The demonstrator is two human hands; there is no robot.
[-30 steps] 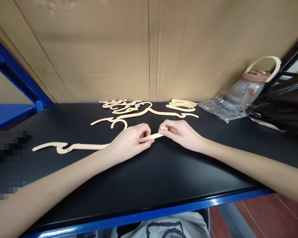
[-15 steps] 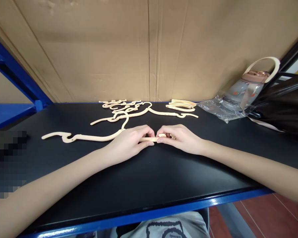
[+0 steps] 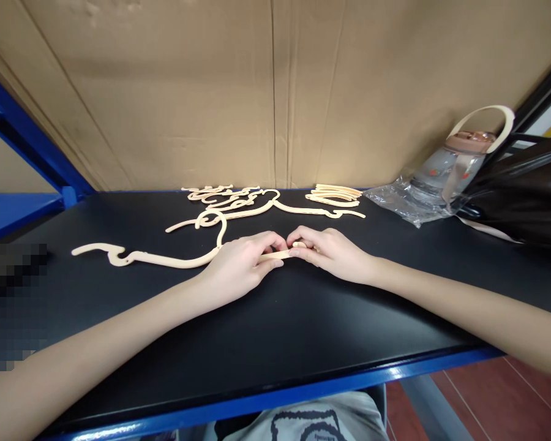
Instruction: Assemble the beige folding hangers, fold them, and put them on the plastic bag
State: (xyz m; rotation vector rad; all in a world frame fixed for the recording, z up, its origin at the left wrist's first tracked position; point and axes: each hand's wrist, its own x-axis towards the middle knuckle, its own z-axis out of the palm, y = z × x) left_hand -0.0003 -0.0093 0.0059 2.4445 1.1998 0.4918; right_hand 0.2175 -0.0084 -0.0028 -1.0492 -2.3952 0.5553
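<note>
A cream clothes hanger [image 3: 169,261] lies low over the black table, its hook and left arm in sight, its right arm partly covered by my hands. My left hand [image 3: 244,262] is closed round that right arm. Close beside it, my right hand [image 3: 327,251] pinches the same arm near its end, where a small pale curved tip pokes out between thumb and fingers. The fingers hide how the pieces meet there. Behind, a second cream hanger [image 3: 298,209] rests flat on the table.
Several small cream hook pieces [image 3: 229,199] lie in a heap at the back, with a stack of cream strips [image 3: 334,195] to their right. A water bottle [image 3: 459,162] on clear plastic wrap [image 3: 406,201] and a black bag [image 3: 528,184] stand at right. Cardboard [image 3: 188,92] walls the back.
The held hanger has tilted slightly, its left end and hook shifting a little left and its right end rising. Both hands keep their grip and stay close together.
</note>
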